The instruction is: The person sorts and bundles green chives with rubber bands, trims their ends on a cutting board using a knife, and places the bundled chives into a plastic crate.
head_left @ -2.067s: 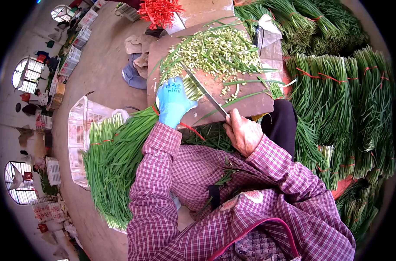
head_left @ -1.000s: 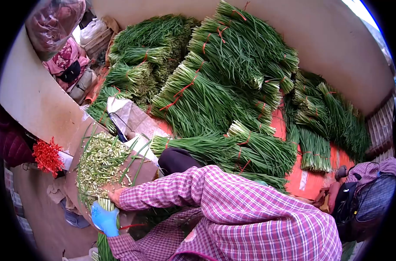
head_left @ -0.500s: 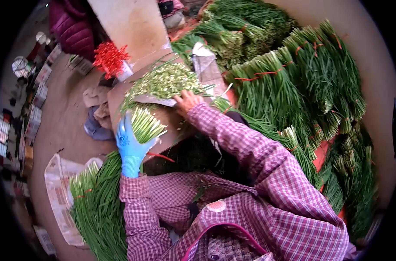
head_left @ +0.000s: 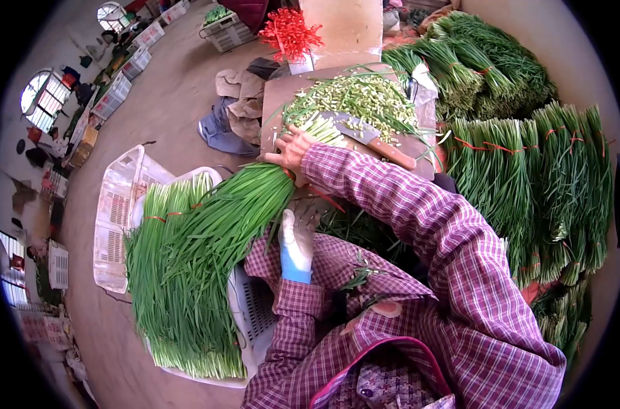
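A bunch of garlic chives (head_left: 248,194) lies with its pale cut ends on the brown board (head_left: 272,102) and its green leaves hanging toward the lower left. My bare right hand (head_left: 293,148) is closed over its stems, near a red tie. Just below the bunch is my left hand (head_left: 296,238) in a blue glove with a pale, soiled palm. Its thumb points up, apart from the blurred fingers, and it holds nothing. On the board rests a knife (head_left: 391,153) with a wooden handle, beside a heap of chopped stem ends (head_left: 357,95).
A plastic crate (head_left: 255,307) at my left carries more tied chives (head_left: 187,300); another crate (head_left: 112,225) stands behind it. Stacked chive bundles (head_left: 494,157) line the right side. Red ties (head_left: 289,34) stand behind the board, and cloths (head_left: 231,123) lie on the floor.
My right hand has left the knife on the board and taken hold of the chive bunch. My gloved left hand has let go and moved down. The view has turned.
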A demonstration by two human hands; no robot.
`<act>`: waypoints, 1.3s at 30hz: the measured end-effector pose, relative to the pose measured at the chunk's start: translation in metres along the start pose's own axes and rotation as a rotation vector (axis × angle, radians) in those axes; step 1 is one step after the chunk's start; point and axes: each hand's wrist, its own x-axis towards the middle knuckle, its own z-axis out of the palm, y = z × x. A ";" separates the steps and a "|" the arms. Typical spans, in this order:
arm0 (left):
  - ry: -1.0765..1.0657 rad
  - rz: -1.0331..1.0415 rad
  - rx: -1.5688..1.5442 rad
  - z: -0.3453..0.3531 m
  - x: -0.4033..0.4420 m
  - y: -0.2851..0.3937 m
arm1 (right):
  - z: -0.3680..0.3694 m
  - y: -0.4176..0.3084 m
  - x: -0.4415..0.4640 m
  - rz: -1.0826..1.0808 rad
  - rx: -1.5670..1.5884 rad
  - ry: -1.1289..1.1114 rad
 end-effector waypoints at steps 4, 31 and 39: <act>0.084 0.045 -0.249 0.000 0.007 0.005 | -0.030 -0.031 -0.031 0.009 0.042 0.290; 0.154 0.611 -0.347 0.019 0.000 0.146 | 0.085 -0.036 -0.193 0.101 0.504 0.308; 0.074 0.619 -0.285 0.029 0.015 0.136 | -0.047 -0.053 -0.170 -0.077 0.577 1.054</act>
